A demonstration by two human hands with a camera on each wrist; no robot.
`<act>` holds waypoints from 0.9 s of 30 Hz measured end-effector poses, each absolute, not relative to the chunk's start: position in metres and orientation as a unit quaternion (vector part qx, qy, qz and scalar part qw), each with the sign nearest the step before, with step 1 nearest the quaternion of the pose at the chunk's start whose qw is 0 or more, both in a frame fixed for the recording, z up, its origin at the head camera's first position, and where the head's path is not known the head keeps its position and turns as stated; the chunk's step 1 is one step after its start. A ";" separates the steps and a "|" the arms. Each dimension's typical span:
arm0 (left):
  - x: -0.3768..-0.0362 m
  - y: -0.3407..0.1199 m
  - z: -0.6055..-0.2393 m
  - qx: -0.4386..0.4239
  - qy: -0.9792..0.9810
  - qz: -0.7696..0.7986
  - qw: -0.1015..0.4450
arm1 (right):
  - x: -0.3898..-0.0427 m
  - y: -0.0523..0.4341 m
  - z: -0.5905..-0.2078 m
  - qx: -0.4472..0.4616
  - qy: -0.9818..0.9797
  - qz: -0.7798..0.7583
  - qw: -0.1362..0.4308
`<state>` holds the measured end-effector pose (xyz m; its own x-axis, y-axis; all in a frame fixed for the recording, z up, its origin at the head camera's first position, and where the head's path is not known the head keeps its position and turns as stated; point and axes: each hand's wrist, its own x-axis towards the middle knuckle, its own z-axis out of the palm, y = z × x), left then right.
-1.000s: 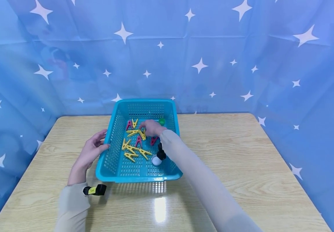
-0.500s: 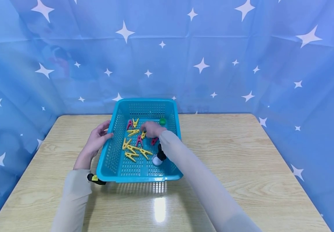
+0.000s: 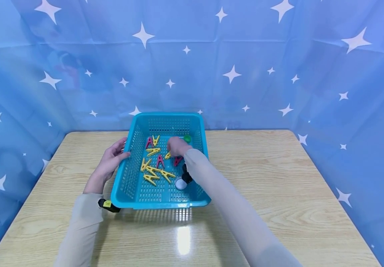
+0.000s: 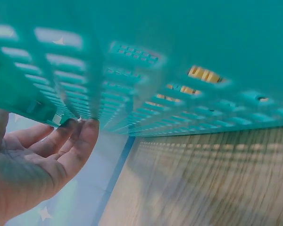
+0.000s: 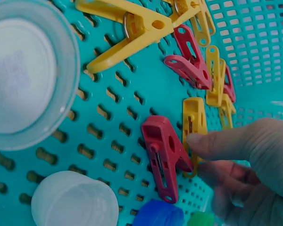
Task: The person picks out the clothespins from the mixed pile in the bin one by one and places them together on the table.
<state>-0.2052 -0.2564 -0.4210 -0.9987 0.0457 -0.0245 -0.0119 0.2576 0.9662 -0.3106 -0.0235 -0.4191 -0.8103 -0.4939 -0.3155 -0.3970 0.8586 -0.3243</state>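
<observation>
Reaching into the teal basket (image 3: 160, 193) from about five o'clock, the right hand (image 3: 177, 147) sits over the clothespins near the basket's far right part, at roughly one o'clock of its floor. The head view hides what the fingers do; the right wrist view shows it: the thumb and curled fingers (image 5: 217, 143) pinch a yellow clothespin (image 5: 194, 126) that lies flat on the perforated floor, with a red clothespin (image 5: 162, 157) just beside it and touching the same fingers' reach. That close view also shows a white cap (image 5: 19, 80) and a translucent cap (image 5: 73, 200) (the head view shows only one pale disc near the wrist), plus a blue cap (image 5: 158, 214) and a green cap (image 5: 200, 219) at the frame's bottom edge. More yellow and red pins lie scattered toward the basket's middle.

The left hand (image 3: 110, 161) is at the basket's nine o'clock side, fingers straight and a little spread, resting against the outside wall. The left wrist view confirms this from below: fingertips (image 4: 82, 136) touch the mesh wall, palm open, holding nothing. The basket stands on a wooden table (image 3: 278, 174), backed by a blue star-printed curtain (image 3: 245, 55).
</observation>
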 end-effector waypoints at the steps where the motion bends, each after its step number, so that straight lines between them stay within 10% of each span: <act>1: -0.205 -0.257 -0.421 0.010 0.791 0.611 0.025 | -0.311 -0.023 -0.419 -0.235 0.944 -0.124 0.195; 27: -0.197 -0.257 -0.423 0.012 0.781 0.624 0.027 | -0.313 -0.015 -0.406 -0.285 0.922 -0.179 0.192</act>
<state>-0.1972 -0.2574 -0.4232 -0.9983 0.0524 -0.0263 -0.0142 0.2203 0.9753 -0.3135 -0.0147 -0.4060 -0.7646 -0.5933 -0.2517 -0.4562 0.7741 -0.4388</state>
